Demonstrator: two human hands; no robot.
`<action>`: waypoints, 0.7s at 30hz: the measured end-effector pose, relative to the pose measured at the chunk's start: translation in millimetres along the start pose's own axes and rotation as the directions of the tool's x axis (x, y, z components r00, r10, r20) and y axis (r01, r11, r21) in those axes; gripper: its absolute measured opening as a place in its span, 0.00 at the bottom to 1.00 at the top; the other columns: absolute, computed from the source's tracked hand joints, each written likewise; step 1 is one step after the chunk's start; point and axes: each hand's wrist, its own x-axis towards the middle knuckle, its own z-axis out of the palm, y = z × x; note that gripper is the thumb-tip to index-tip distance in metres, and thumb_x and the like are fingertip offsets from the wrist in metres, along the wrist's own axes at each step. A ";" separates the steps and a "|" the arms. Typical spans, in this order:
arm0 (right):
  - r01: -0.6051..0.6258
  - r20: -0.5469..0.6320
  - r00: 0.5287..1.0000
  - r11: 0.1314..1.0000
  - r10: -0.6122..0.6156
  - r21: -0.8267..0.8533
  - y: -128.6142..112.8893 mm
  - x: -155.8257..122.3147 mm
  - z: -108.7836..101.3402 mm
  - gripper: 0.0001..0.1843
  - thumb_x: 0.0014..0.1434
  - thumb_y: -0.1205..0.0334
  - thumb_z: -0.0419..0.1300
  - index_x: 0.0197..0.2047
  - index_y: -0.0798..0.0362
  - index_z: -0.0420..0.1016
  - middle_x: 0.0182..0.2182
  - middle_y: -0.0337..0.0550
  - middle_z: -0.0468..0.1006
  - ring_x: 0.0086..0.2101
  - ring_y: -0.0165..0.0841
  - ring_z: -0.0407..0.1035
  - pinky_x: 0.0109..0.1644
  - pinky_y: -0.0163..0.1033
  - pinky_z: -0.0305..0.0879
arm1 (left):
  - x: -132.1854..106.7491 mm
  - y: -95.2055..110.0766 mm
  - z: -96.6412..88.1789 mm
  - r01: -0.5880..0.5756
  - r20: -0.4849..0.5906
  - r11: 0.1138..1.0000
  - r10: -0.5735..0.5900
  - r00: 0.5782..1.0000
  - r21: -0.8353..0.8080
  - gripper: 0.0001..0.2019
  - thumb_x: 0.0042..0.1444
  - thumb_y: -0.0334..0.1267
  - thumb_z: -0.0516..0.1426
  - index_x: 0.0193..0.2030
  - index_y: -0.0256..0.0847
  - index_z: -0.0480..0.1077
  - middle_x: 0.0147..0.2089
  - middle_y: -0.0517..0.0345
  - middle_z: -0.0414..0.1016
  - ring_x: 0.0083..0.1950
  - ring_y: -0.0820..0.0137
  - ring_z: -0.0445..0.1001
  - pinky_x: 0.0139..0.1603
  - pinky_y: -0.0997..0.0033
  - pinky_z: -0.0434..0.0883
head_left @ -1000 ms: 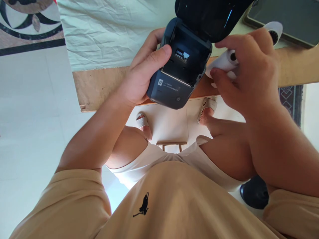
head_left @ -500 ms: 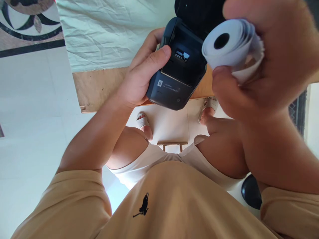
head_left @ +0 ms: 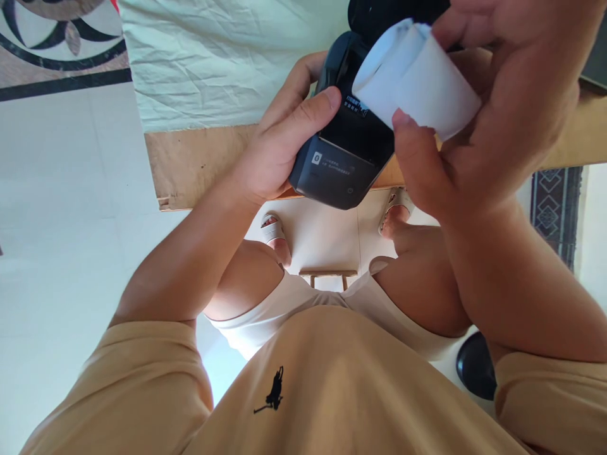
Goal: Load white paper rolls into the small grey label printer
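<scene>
My left hand (head_left: pixel 296 129) is wrapped round a dark portable label printer (head_left: pixel 332 170), with the thumb over its near side. The printer's lid (head_left: pixel 393 19) stands raised, and its paper bay shows a small white-printed label inside. In my right hand (head_left: pixel 497 120) is a white paper roll (head_left: pixel 417 82), pinched between thumb and fingers. The roll lies tilted over the right part of the bay and hides some of it. Whether the roll touches the printer I cannot tell.
Below the hands runs the wooden edge (head_left: pixel 199 164) of a table with a pale green cloth (head_left: pixel 227 63) on it. A patterned dark mat (head_left: pixel 554 215) lies on the floor at right. A round black object (head_left: pixel 477 366) is at lower right, and a small wooden stool edge (head_left: pixel 328 273) shows between my legs.
My right hand has brought the paper roll left, over the printer's bay, and turned it so its curved side shows instead of its core. The printer has shifted slightly right in view.
</scene>
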 end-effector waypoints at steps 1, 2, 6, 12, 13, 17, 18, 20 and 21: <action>0.095 -0.046 0.994 0.995 -0.096 -0.019 0.8 0.1 1.6 0.24 0.65 0.51 0.51 0.62 0.48 0.63 0.58 0.38 0.68 0.60 0.33 0.66 0.68 0.42 0.67 | 0.7 -0.1 0.9 0.003 -0.015 1.000 -0.003 1.000 0.000 0.07 0.61 0.33 0.52 0.45 0.37 0.66 0.34 0.56 0.69 0.31 0.73 0.69 0.30 0.74 0.65; 0.209 -0.097 0.972 0.976 -0.214 -0.053 1.1 0.6 3.1 0.23 0.65 0.55 0.51 0.62 0.49 0.62 0.58 0.38 0.69 0.59 0.32 0.67 0.66 0.41 0.68 | 1.4 -0.4 1.6 0.002 -0.018 1.000 -0.002 1.000 0.005 0.07 0.61 0.34 0.52 0.45 0.37 0.66 0.33 0.57 0.68 0.29 0.73 0.69 0.29 0.74 0.64; 0.429 -0.118 0.889 0.895 -0.443 -0.126 -4.2 6.0 5.7 0.25 0.64 0.68 0.48 0.64 0.51 0.58 0.58 0.36 0.67 0.57 0.25 0.67 0.65 0.30 0.64 | 1.6 -0.2 3.1 -0.021 -0.007 0.999 0.021 1.000 0.035 0.08 0.61 0.34 0.53 0.46 0.35 0.64 0.34 0.57 0.69 0.31 0.73 0.70 0.32 0.74 0.66; 0.446 -0.194 0.866 0.887 -0.461 -0.120 7.5 11.6 15.1 0.20 0.61 0.69 0.54 0.57 0.57 0.60 0.51 0.42 0.69 0.53 0.26 0.68 0.59 0.30 0.68 | -0.6 1.5 0.5 -0.017 -0.010 1.000 0.017 1.000 0.016 0.08 0.62 0.34 0.55 0.46 0.35 0.64 0.34 0.57 0.69 0.31 0.75 0.69 0.30 0.75 0.66; 0.475 -0.229 0.838 0.868 -0.496 -0.143 11.7 11.9 17.6 0.23 0.60 0.69 0.55 0.58 0.56 0.59 0.51 0.42 0.68 0.53 0.25 0.68 0.58 0.29 0.68 | -0.1 0.8 -1.3 -0.023 0.017 1.000 0.022 1.000 0.015 0.08 0.62 0.35 0.55 0.47 0.36 0.65 0.35 0.57 0.69 0.32 0.74 0.70 0.30 0.75 0.68; 0.532 -0.310 0.768 0.828 -0.560 -0.177 12.0 14.5 19.5 0.19 0.60 0.72 0.54 0.55 0.58 0.61 0.48 0.41 0.70 0.49 0.23 0.70 0.56 0.28 0.69 | 2.0 -3.3 -8.3 -0.045 0.081 0.999 0.045 0.996 0.002 0.10 0.62 0.36 0.56 0.49 0.36 0.66 0.37 0.56 0.72 0.34 0.72 0.72 0.32 0.72 0.70; 0.501 -0.313 0.791 0.851 -0.525 -0.161 7.4 15.3 18.0 0.14 0.61 0.72 0.53 0.51 0.59 0.63 0.46 0.41 0.70 0.49 0.24 0.70 0.56 0.30 0.69 | 2.1 -4.2 -9.4 -0.045 0.084 0.999 0.045 0.995 -0.002 0.11 0.61 0.36 0.57 0.49 0.36 0.66 0.37 0.56 0.72 0.34 0.73 0.72 0.32 0.72 0.69; 0.434 -0.318 0.831 0.890 -0.456 -0.141 -3.5 16.2 15.0 0.06 0.63 0.70 0.52 0.44 0.61 0.65 0.43 0.41 0.70 0.49 0.25 0.70 0.55 0.34 0.68 | 2.0 -5.5 -10.8 -0.036 0.093 0.999 0.036 0.995 -0.004 0.11 0.61 0.38 0.58 0.49 0.37 0.67 0.37 0.57 0.72 0.33 0.73 0.71 0.31 0.72 0.69; 0.420 -0.318 0.838 0.896 -0.443 -0.143 -8.3 16.2 14.2 0.06 0.64 0.69 0.52 0.42 0.61 0.67 0.42 0.41 0.70 0.48 0.25 0.70 0.54 0.35 0.68 | 1.9 -5.8 -11.4 -0.033 0.098 0.999 0.033 0.995 -0.004 0.12 0.61 0.38 0.58 0.49 0.37 0.68 0.37 0.57 0.72 0.33 0.73 0.71 0.31 0.72 0.69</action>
